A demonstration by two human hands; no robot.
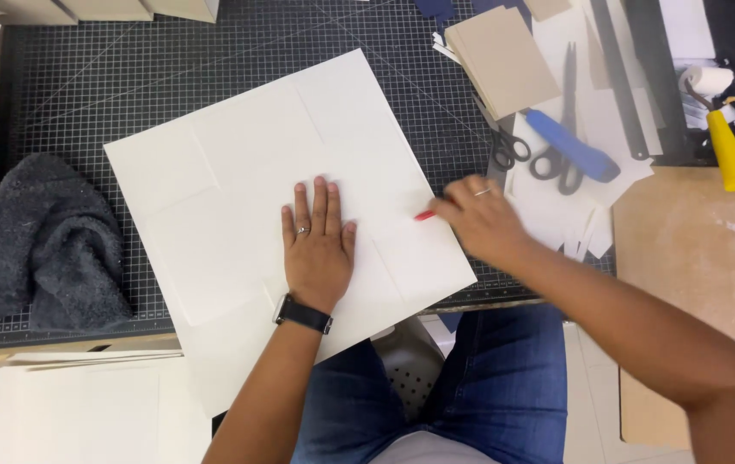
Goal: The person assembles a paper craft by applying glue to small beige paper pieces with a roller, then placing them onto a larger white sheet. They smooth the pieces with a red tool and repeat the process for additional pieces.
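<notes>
A large cream sheet (247, 163) lies tilted on the black cutting mat (67, 94), its lower corner hanging over the mat's front edge. The left hand (318, 245) rests flat on the sheet's middle, palm down, fingers straight and close together, holding nothing. The right hand (479, 219) sits at the sheet's right edge, fingers curled around a red pen (424, 215) whose tip points left onto the sheet. Scissors (557, 155) lie just beyond the right hand.
</notes>
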